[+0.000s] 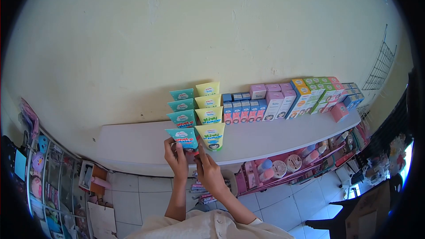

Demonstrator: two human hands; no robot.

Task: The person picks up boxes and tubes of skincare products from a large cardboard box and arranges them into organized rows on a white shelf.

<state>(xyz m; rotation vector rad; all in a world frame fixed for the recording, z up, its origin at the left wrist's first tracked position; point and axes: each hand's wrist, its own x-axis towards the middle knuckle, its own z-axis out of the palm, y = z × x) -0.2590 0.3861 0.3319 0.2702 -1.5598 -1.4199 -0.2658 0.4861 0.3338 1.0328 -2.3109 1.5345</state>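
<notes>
One teal tube (184,139), flat flared top, red lettering, left grip (178,163) pinching it, right grip's (210,174) closure unclear

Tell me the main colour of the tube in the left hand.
That tube is mainly teal, best seen in the head view.

On pale shelf (133,143): tubes (209,116) (teal, yellow); boxes (301,99) alongside

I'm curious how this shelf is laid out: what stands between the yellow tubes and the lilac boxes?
In the head view, a row of blue-and-pink boxes, with more boxes behind, stands between the yellow tubes and lilac boxes.
</notes>
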